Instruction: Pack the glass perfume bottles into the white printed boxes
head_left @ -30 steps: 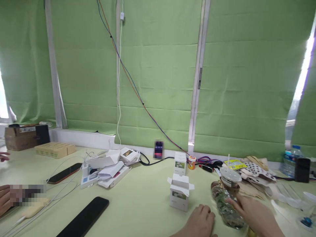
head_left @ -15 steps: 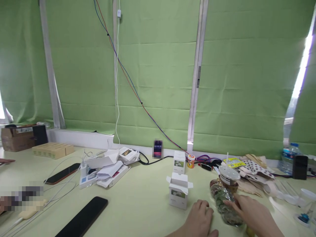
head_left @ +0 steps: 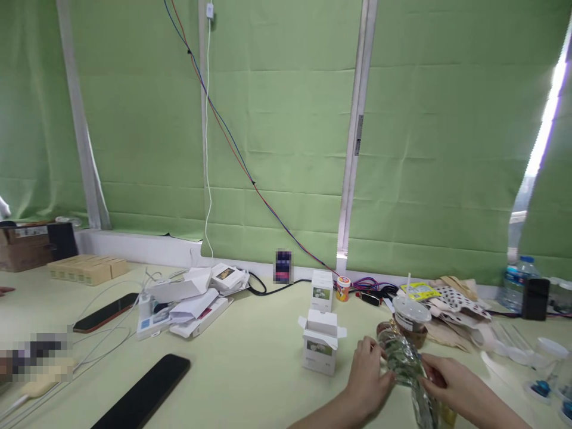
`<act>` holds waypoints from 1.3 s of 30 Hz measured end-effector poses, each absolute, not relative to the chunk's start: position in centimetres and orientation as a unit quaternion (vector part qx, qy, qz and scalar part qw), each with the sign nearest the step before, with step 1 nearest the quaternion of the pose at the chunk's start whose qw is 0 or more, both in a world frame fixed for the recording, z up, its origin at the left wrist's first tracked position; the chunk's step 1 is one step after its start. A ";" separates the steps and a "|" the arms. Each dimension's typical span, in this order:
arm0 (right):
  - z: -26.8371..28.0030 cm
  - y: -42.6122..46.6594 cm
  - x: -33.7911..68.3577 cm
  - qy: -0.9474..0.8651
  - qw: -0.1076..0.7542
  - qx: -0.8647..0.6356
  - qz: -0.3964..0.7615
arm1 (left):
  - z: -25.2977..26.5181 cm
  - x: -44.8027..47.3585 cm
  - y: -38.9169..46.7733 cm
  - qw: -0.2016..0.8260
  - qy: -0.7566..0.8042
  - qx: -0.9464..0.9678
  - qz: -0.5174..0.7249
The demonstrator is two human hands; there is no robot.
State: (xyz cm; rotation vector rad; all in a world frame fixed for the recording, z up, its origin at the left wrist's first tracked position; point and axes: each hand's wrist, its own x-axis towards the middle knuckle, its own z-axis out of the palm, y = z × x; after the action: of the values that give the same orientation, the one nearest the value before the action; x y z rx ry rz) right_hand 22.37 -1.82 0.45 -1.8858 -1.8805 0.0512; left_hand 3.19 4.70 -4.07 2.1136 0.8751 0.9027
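Observation:
A shiny clear plastic packet (head_left: 402,360) with dark green and brown contents lies on the table at the lower right. I cannot tell exactly what is inside. On its left edge, my left hand (head_left: 369,376) is closed, thumb and fingers pinching the plastic. My right hand (head_left: 453,381) grips the packet's right side with bent fingers; something reddish-brown shows under them. Left of my left hand stands a small white box (head_left: 319,351) with its top flaps open. A closed white box (head_left: 322,292) is behind it. Just beyond the packet is a lidded plastic cup (head_left: 410,313) with a straw.
Black phones (head_left: 145,390) lie at the left, among white cables and a power strip (head_left: 154,325) under torn white boxes (head_left: 199,310). Right of the cup are crumpled wrappings (head_left: 460,307), a water bottle (head_left: 521,283) and clear plastic cups (head_left: 547,357). Green blinds (head_left: 277,131) hang behind.
My left hand has moved from the bare tabletop onto the packet's edge. The packet's near end now looks stretched out and flatter between my hands. The view has shifted slightly.

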 end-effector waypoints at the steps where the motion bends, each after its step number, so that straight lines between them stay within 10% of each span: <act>1: 0.6 -1.9 22.3 -0.692 0.229 -0.683 0.033 | -4.2 3.2 4.8 0.346 0.333 0.805 0.347; 14: 0.2 -1.4 23.2 -0.713 0.153 -0.681 0.066 | -3.7 0.7 3.6 0.396 0.327 0.778 0.362; 27: -1.6 1.5 24.0 -0.755 0.277 -0.593 0.047 | -6.6 -4.1 2.3 0.518 0.442 0.676 0.280; 39: -0.6 -0.3 21.8 -0.731 0.374 -0.563 -0.098 | -7.2 -4.6 3.0 0.379 0.353 0.819 0.249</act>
State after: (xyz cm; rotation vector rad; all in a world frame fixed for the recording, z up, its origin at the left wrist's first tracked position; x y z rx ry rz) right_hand 21.76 -0.28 -0.61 -1.4409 -1.8722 -0.2510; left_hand -4.55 3.00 -7.15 2.0915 0.9015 0.6364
